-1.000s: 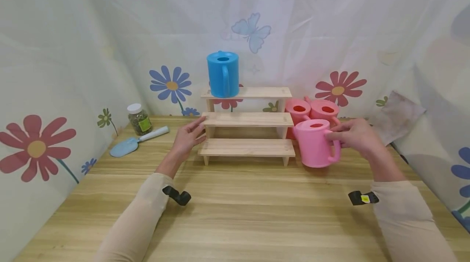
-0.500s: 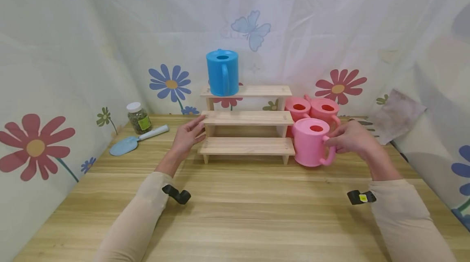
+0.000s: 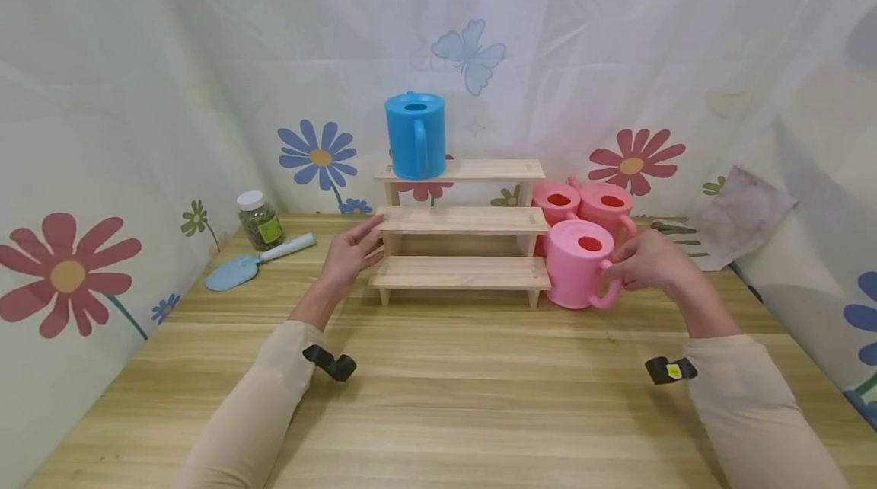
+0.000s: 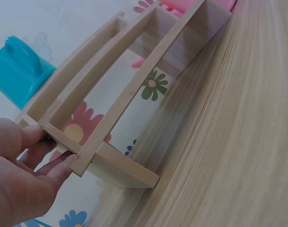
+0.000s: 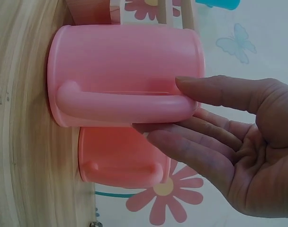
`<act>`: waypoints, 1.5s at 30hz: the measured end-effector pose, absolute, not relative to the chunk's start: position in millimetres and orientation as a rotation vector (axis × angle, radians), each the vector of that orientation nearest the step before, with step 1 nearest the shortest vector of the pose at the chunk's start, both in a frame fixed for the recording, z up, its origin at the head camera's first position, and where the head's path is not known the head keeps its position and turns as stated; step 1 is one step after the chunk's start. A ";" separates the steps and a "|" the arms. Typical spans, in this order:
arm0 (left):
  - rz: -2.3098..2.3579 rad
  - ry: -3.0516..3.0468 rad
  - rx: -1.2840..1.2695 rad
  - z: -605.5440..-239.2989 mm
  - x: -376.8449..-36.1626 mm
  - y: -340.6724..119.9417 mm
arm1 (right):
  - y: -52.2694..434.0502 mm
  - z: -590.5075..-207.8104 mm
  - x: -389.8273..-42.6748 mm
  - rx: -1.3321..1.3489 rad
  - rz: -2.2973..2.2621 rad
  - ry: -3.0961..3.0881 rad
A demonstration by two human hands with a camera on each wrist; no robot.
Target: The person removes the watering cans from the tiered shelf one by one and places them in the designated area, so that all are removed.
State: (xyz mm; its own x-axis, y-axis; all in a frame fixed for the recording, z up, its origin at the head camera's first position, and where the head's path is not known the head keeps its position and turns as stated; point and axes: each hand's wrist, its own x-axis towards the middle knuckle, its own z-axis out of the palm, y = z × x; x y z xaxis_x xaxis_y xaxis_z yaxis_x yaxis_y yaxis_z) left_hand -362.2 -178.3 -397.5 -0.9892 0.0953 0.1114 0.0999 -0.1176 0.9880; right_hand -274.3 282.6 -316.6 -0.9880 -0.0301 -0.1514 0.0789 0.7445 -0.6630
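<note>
A three-tier wooden shelf [image 3: 460, 273] stands on the wooden table. My left hand [image 3: 345, 254] rests its fingertips against the shelf's left end, around the middle tier. On the top tier, at its left, a blue watering can [image 3: 416, 137] stands upright with its handle facing me. Right of the shelf, my right hand [image 3: 647, 266] holds a pink watering can [image 3: 570, 268] by its handle, thumb on one side and fingers on the other. Two coral-pink watering cans [image 3: 606, 203] sit close behind it. The right wrist view shows the pink can's handle [image 5: 127, 108] between thumb and fingers.
At the left lie a light-blue trowel [image 3: 236, 273] and a jar [image 3: 260, 222] with a white lid. A dark pronged tool [image 3: 678, 234] and a greyish cloth [image 3: 740, 207] lie at the right, beside the side curtain. A flowered curtain [image 3: 582, 32] closes off the back.
My right hand has shifted the pink watering can slightly left, closer to the shelf's right end, and it has gone from tilted to about upright. My left hand stays at the shelf.
</note>
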 end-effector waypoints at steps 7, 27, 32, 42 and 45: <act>-2.324 -2.083 -0.232 -396.5 -362.4 -178.9 | 281.6 -317.4 -274.3 0.012 -1.066 2.784; -2.325 -2.084 -0.233 -391.4 -362.4 -178.4 | 226.5 -275.3 -256.8 -0.492 -1.699 3.116; -2.326 -2.089 -0.224 -391.5 -360.0 -177.5 | 196.7 -266.1 -269.9 -0.586 -1.822 2.985; -2.337 -2.085 -0.211 -394.3 -358.6 -178.3 | 128.2 -241.7 -314.4 -0.689 -1.765 2.938; -2.334 -2.087 -0.221 -394.4 -359.1 -178.5 | 107.6 -234.0 -325.1 -0.638 -1.762 2.937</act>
State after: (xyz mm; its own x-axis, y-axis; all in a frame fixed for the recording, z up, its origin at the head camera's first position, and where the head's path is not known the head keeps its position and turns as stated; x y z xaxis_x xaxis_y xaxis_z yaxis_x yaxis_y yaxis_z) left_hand -359.1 -178.5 -394.4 -0.9901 0.0917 0.1067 0.0957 -0.1161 0.9886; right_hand -325.1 107.6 -234.0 -0.8768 -0.1299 0.4629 -0.4696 0.4381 -0.7665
